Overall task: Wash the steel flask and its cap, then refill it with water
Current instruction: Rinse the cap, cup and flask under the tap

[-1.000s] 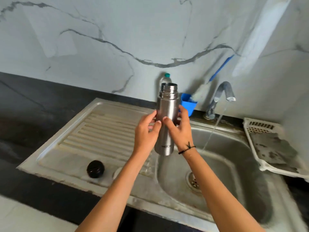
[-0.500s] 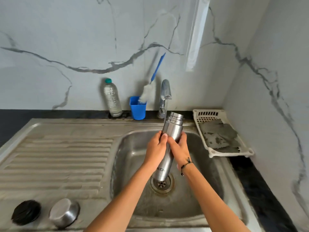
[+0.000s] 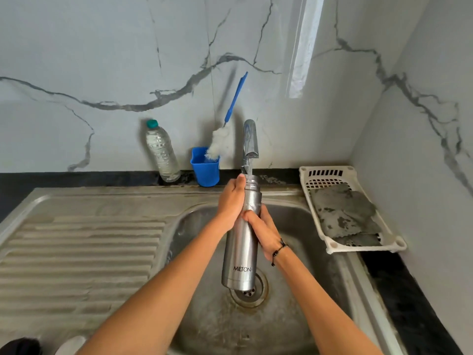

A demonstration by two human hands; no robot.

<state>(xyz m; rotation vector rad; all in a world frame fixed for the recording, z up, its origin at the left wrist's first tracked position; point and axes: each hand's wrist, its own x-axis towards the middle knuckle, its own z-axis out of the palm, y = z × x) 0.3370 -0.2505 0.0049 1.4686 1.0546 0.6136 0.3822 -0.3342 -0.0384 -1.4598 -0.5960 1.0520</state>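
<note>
The uncapped steel flask (image 3: 240, 254) stands upright over the sink basin (image 3: 320, 290), its mouth right under the tap (image 3: 249, 139), and water runs onto it. My left hand (image 3: 230, 203) grips the flask near its neck. My right hand (image 3: 263, 231) wraps its middle from the right side. At the bottom left edge lie the black inner cap (image 3: 19, 346) and the steel outer cap (image 3: 70, 345), both partly cut off.
A plastic water bottle (image 3: 162, 152) and a blue cup (image 3: 204, 166) holding a white bottle brush (image 3: 220, 139) stand by the back wall. A white tray (image 3: 394, 243) with grey cloths sits right of the sink. The ribbed drainboard (image 3: 82, 252) lies to the left.
Both hands carried the flask from above the drainboard edge to under the running tap and raised its mouth up to the spout. The view turned right toward the basin.
</note>
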